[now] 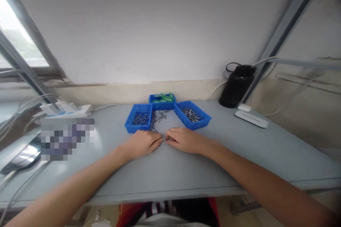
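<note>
My left hand [142,143] and my right hand [183,140] rest near the middle of the desk, fingertips almost meeting. Both are closed in a pinch, with a small shiny metal piece [164,139] just showing between them; its exact kind is too small to tell. Beyond my left hand is a blue bin [138,129] of slim, screw-like metal pieces [141,119]. Past my right hand stands another blue bin [199,125] with similar metal pieces [190,114]. A loose pile of them [160,115] lies on the desk between these bins.
A third blue bin [162,106] at the back, against the wall, holds green pieces [166,97]. A black bottle [236,87] and a white flat device [252,119] stand at right. To the left are a power strip [71,112], cables and a dark glossy device [23,154].
</note>
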Demonstrator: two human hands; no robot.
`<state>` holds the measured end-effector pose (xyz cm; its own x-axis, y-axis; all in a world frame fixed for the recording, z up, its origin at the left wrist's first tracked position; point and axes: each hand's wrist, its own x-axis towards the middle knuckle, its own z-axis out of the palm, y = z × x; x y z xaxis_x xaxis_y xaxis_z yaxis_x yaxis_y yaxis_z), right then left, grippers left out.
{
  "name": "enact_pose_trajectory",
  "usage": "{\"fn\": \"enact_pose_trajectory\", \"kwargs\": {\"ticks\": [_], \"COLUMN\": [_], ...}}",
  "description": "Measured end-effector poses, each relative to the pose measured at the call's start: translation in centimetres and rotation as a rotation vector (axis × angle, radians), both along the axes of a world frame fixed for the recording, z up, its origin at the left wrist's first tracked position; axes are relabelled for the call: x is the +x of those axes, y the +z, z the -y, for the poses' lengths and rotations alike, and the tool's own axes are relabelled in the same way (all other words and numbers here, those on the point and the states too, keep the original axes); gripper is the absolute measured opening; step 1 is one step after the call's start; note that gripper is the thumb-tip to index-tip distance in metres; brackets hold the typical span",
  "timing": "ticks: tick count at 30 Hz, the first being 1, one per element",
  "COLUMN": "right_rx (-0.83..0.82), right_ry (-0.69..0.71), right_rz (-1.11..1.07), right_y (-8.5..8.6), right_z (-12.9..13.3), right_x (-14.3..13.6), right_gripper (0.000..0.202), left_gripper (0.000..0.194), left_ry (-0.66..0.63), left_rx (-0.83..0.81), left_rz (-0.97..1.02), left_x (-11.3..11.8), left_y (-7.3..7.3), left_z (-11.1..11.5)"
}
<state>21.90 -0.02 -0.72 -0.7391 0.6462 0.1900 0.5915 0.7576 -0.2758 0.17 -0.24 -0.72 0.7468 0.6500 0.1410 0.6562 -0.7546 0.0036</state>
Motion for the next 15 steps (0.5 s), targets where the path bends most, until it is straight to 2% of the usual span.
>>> {"fn": "enact_pose_trajectory", "kwargs": {"ticks": [3, 15], "right_rx": [0.004, 0.050], "right_ry": [0.001, 0.005], "right_rz": [-0.001, 0.014], "right_y": [0.18, -0.22], "right_z": [-0.05, -0.34], "right_x": [0.14, 0.32], "right_gripper": [0.011, 0.021], "left_gripper": [0.033, 0.031], "left_ry": [0.010, 0.029], "left_rx": [0.014, 0.015], "left_rz": [-0.011, -0.030], "left_x": [-0.01, 0.04], "left_y": [0.08, 0.30], "left_z": [0.03, 0.11]}}
